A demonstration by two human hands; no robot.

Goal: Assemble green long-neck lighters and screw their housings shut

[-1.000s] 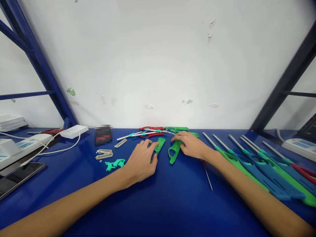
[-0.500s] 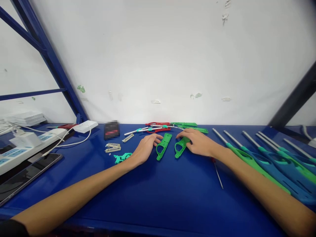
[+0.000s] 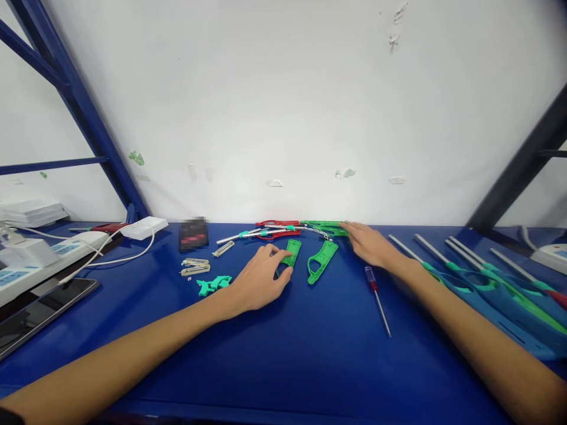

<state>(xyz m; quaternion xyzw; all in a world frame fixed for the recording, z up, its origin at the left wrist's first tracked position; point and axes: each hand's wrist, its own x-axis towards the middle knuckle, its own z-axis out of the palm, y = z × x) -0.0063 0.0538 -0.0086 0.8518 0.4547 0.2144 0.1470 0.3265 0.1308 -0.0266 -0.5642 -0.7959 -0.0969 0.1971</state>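
Note:
On the blue table, my left hand [image 3: 263,277] is closed over one green lighter casing half [image 3: 292,249], thumb and fingers at its near part and covering some of it. A second green casing half [image 3: 322,261], with its oval trigger loop, lies just to the right with no hand on it. My right hand [image 3: 368,243] reaches to the back with fingers stretched out, fingertips touching the stacked green casing halves [image 3: 325,225] by the wall. Below that hand lies a screwdriver [image 3: 376,295] with a red and clear handle.
Red casing halves [image 3: 283,234] and metal lighter tubes lie at the back centre. Teal plastic parts [image 3: 214,285] and clear fuel tanks [image 3: 195,270] lie to the left. Several assembled long lighters [image 3: 496,295] line the right. A power strip [image 3: 48,260] and phone [image 3: 44,316] occupy the far left.
My right hand has let go of the second green casing half and moved back to the green pieces by the wall. My left hand has come over the first casing half.

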